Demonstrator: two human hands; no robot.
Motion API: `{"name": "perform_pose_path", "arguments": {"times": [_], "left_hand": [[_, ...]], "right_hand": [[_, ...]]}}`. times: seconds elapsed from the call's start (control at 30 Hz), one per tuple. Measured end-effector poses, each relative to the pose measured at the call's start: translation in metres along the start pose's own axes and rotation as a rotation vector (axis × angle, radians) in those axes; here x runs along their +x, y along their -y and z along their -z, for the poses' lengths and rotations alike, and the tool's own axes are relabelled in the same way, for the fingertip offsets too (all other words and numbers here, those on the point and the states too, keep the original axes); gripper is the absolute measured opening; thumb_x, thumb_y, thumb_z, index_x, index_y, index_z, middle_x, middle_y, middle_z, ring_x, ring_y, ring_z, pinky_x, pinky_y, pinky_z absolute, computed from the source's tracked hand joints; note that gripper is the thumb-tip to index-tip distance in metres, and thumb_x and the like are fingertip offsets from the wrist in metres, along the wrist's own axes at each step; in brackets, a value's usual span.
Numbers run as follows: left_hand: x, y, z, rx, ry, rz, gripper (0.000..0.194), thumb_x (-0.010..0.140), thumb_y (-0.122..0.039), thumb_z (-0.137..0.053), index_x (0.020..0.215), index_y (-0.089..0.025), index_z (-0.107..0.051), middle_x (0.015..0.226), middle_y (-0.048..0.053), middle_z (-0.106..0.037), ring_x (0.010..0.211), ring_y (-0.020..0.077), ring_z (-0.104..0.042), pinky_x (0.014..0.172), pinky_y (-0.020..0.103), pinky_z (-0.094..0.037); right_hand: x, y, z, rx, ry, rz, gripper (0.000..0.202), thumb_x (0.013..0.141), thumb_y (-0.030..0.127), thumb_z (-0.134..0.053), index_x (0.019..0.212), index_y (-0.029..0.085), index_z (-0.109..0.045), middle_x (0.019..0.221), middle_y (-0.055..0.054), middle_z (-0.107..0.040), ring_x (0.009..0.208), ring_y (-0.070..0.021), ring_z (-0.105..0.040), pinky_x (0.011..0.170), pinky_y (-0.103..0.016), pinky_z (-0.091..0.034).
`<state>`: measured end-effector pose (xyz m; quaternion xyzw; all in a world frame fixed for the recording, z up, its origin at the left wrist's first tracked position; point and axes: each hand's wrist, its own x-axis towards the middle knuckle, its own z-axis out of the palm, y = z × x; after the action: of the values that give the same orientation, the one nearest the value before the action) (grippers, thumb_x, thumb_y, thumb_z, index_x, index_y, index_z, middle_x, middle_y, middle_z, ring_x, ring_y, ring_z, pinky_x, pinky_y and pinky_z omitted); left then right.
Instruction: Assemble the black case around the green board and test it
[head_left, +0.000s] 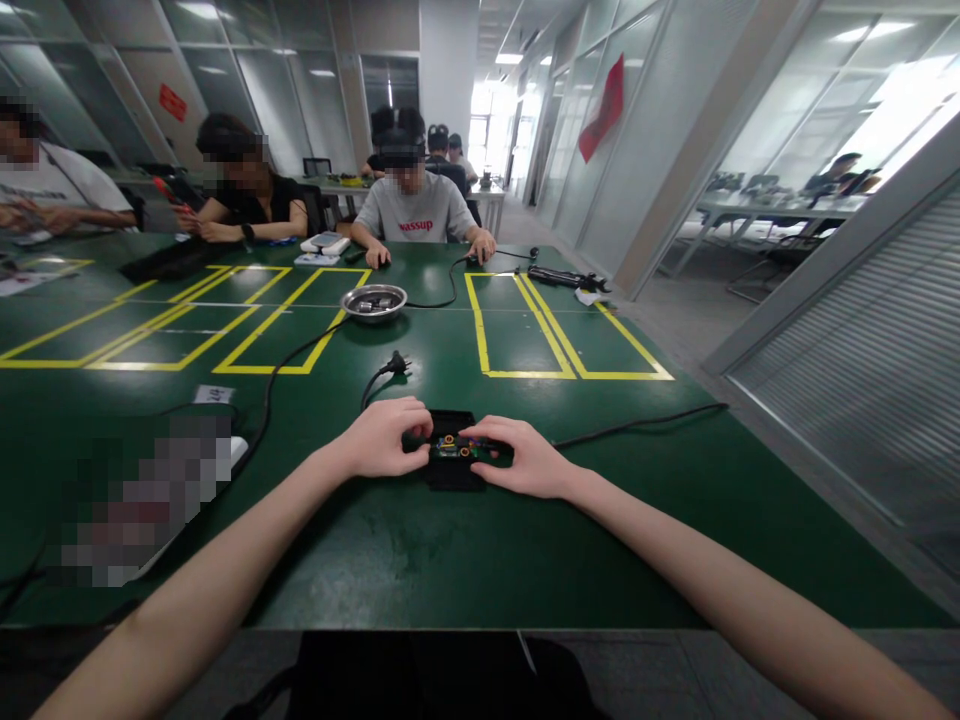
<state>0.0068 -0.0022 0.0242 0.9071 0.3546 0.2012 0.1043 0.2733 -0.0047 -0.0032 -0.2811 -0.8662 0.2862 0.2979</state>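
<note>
A small green circuit board (456,447) with copper-coloured ring coils sits over an opened black plastic case (456,480), at the middle of the table near me. My left hand (384,438) pinches the board's left end between thumb and curled fingers. At the right end, my right hand (523,458) closes thumb and fingers about the board and the wires there. Fingers hide both ends of the board, so the exact contact cannot be made out. A black cable (637,425) runs off to the right; another ends in a power plug (397,363) beyond my left hand.
A metal bowl (374,317) holding small metal parts stands farther out on the green table (360,570). A blurred pale object (157,500) lies at left beside a cable. Yellow tape marks rectangles. Across sits a person (412,205) with hands on the table; black tools (566,278) lie far right.
</note>
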Motion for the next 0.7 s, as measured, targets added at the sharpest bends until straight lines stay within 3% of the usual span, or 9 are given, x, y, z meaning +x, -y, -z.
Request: {"name": "perform_pose_path", "arguments": {"times": [0.17,0.4,0.53,0.7], "left_hand": [[-0.001,0.002,-0.002,-0.011,0.088,0.077,0.004,0.073,-0.023,-0.061,0.072,-0.019,-0.061,0.066,-0.002,-0.057,0.057,0.0123,-0.05,0.058,0.024,-0.034],[0.001,0.0,0.002,-0.057,0.075,0.1,0.007,0.071,-0.024,-0.057,0.067,-0.018,-0.056,0.061,-0.002,-0.052,0.056,0.0119,-0.045,0.058,0.024,-0.03],[0.002,-0.004,0.003,-0.151,0.064,0.126,0.009,0.07,-0.024,-0.056,0.065,-0.018,-0.052,0.058,-0.004,-0.046,0.054,0.0106,-0.039,0.056,0.024,-0.028],[0.001,-0.007,0.004,-0.401,0.091,0.208,0.013,0.068,-0.026,-0.055,0.064,-0.019,-0.046,0.057,-0.006,-0.039,0.054,0.0088,-0.035,0.054,0.022,-0.026]], "right_hand": [[0.0,0.001,0.001,0.023,-0.003,0.013,0.036,0.087,0.022,-0.069,0.122,0.019,-0.07,0.113,-0.01,-0.072,0.096,-0.0216,-0.07,0.074,-0.031,-0.06],[-0.001,-0.003,-0.002,-0.055,-0.078,0.015,0.031,0.091,0.022,-0.064,0.122,0.021,-0.067,0.114,-0.009,-0.069,0.09,-0.0189,-0.068,0.071,-0.029,-0.057],[0.0,-0.013,0.005,-0.275,-0.105,-0.011,0.013,0.095,0.03,-0.065,0.099,0.019,-0.071,0.089,-0.005,-0.071,0.072,-0.0164,-0.065,0.066,-0.028,-0.049],[-0.002,-0.014,0.014,-0.346,-0.052,0.054,0.032,0.101,0.038,-0.058,0.076,0.019,-0.068,0.068,-0.003,-0.068,0.059,-0.0148,-0.061,0.058,-0.026,-0.04]]}}
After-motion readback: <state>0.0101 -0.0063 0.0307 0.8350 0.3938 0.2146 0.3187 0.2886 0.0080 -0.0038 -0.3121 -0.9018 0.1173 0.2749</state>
